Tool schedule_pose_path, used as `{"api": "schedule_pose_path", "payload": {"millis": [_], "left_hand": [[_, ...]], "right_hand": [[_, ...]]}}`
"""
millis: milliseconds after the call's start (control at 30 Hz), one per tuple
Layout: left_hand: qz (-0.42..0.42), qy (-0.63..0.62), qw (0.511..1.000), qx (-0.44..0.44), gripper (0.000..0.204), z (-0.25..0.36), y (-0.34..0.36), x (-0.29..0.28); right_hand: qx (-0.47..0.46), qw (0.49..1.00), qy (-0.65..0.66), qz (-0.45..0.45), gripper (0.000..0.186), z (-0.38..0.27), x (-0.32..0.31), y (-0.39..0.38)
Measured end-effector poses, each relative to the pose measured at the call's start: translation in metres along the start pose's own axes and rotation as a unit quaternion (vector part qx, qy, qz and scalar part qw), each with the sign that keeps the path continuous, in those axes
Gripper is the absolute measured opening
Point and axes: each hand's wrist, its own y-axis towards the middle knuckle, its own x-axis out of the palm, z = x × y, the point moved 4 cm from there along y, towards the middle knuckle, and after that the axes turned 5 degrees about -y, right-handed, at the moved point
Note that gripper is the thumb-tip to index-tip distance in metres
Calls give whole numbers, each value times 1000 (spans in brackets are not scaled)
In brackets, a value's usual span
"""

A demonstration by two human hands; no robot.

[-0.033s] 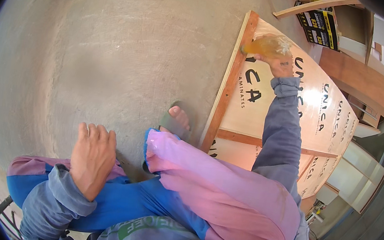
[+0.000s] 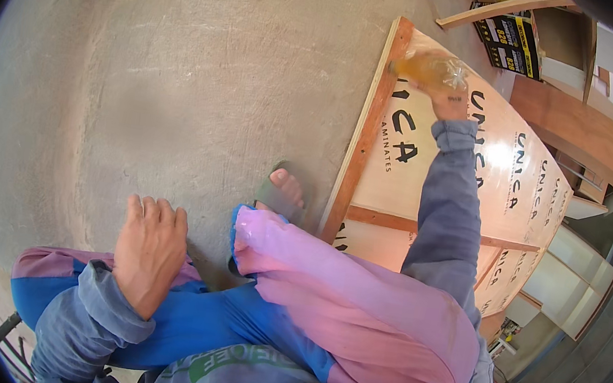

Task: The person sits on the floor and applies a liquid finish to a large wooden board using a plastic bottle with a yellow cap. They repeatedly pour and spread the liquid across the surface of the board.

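My right hand (image 2: 450, 104) is closed round a clear plastic bottle (image 2: 422, 69) of amber-yellow liquid. The bottle lies tilted, its narrow end pointing left at the wooden strip (image 2: 365, 141) along the left edge of a framed panel (image 2: 391, 190). Whether the tip touches the strip I cannot tell, because the bottle is blurred. Beneath the right forearm lies the panel, pale sheet with dark printing and a cross strip (image 2: 387, 220). Well apart from it, my left hand (image 2: 151, 253) hangs over my left knee, back up, fingers stretched forward and holding nothing.
Grey concrete floor (image 2: 182, 84) spreads to the left of the panel. My sandalled foot (image 2: 286, 185) stands close to its near left corner. Beyond it are black and yellow boxes (image 2: 509, 46), a curved wooden strip (image 2: 505, 11), a brown board (image 2: 582, 126) and pale cabinet pieces (image 2: 567, 281).
The bottle and my right hand have shifted very slightly. My left hand stays nearly where it was.
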Motion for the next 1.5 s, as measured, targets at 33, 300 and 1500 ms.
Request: {"api": "schedule_pose_path", "payload": {"millis": [33,300,1500], "left_hand": [[12,14,1000,7,17,1,0,0],[30,-3,999,19,16,3,5,0],[5,13,1000,15,16,9,-5,-11]], "right_hand": [[-20,1000,-4,20,56,1,0,4],[-100,966,-229,73,57,11,-12,88],[58,996,-56,32,55,-6,-4,-29]]}}
